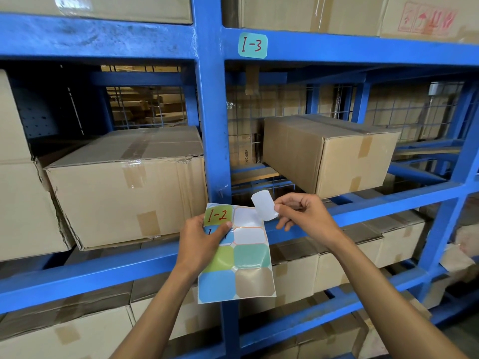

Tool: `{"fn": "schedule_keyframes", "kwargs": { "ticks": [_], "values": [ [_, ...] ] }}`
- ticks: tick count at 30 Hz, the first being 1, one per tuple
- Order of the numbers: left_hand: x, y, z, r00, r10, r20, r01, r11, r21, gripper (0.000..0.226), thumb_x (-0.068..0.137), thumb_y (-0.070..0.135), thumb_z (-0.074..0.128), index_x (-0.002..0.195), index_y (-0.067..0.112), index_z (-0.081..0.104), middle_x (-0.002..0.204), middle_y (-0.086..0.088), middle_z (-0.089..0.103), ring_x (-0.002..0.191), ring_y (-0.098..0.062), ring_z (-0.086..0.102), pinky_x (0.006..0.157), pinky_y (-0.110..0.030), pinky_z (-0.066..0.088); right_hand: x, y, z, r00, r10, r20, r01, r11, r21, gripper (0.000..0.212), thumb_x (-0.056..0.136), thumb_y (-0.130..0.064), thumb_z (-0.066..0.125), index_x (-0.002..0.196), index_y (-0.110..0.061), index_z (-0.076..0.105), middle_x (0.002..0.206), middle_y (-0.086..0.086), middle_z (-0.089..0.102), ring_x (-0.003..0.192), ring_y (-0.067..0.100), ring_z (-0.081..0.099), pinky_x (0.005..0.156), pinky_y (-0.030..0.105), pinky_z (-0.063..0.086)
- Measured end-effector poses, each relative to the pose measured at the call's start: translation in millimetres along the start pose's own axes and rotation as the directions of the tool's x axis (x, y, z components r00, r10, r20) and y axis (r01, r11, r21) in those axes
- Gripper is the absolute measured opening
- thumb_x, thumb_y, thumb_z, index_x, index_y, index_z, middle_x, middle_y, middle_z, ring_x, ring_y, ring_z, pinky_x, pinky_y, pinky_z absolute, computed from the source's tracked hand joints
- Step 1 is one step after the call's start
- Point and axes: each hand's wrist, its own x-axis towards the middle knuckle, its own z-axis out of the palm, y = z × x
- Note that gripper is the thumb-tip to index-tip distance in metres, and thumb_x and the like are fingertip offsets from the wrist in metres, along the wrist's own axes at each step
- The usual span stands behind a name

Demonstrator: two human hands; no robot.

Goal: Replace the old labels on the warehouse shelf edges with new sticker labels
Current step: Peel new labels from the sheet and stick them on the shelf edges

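My left hand (pixel 204 242) holds a sheet of coloured sticker labels (pixel 248 278) upright in front of the blue shelf rack (pixel 155 265). Its thumb presses on the sheet below a green sticker marked "I-2" (pixel 218 215). My right hand (pixel 302 213) pinches a peeled sticker (pixel 263 204) by its edge, white back facing me, just above two bare slots on the sheet. A teal label marked "I-3" (pixel 252 45) is stuck on the upper shelf beam (pixel 363 46), right of the blue upright post (pixel 211 125).
Taped cardboard boxes fill the shelves: a large one (pixel 124 190) left of the post, a smaller one (pixel 329 154) on the right, more rows below. Wire mesh backs the right bay.
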Motion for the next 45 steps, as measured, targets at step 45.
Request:
{"fn": "schedule_keyframes", "kwargs": {
  "ticks": [45],
  "values": [
    [-16,-90,-2,0.988,-0.116,-0.103,0.132,0.976,0.173,0.013,0.083,0.033,0.077,0.077,0.026,0.068,0.077,0.006,0.076,0.063,-0.009,0.073,0.057,-0.033,0.059,-26,144,89,0.770,0.513,-0.379,-0.240,0.784,0.572,0.016,0.084,-0.008,0.075,0.097,-0.003,0.067,0.084,0.016,0.075,0.061,0.018,0.070,0.055,0.024,0.058]
  ]
}}
